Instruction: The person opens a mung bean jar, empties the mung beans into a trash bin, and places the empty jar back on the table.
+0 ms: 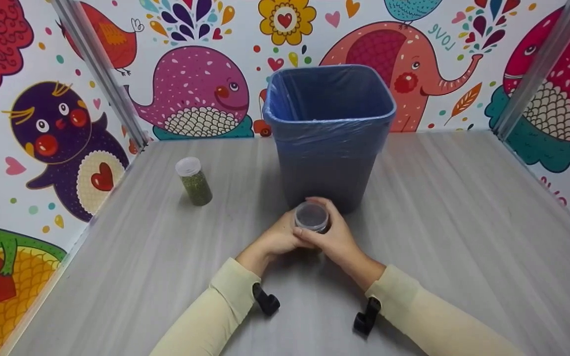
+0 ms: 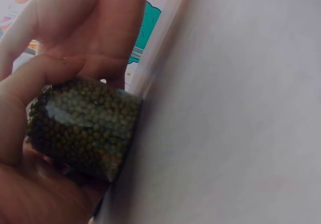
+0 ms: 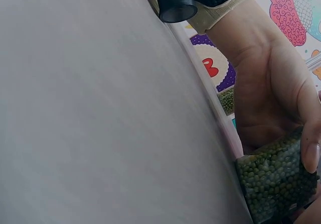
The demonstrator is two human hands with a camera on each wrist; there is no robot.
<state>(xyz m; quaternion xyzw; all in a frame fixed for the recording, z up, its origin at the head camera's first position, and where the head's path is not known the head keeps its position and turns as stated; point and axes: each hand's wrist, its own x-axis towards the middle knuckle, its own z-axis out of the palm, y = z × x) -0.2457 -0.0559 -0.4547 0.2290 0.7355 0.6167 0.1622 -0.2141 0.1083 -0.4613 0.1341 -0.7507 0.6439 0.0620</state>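
Note:
A clear jar [image 1: 311, 217] with a translucent lid is held between both hands near the bin's base. My left hand [image 1: 281, 235] curls round its left and lower side, and my right hand [image 1: 337, 238] grips it from the right near the lid. Through the wall of the jar [image 2: 85, 126] in the left wrist view, small green beans show. In the right wrist view the jar [image 3: 276, 179] is low on the right, with its base close to the tabletop, and my left hand [image 3: 268, 83] is beside it. The hands hide part of it.
A blue-grey bin [image 1: 324, 163] lined with a clear bag stands just beyond my hands. To the left, a taller jar [image 1: 197, 185] of green contents with a white lid stands on the grey tabletop [image 1: 463, 222]. Patterned walls and metal posts border the table.

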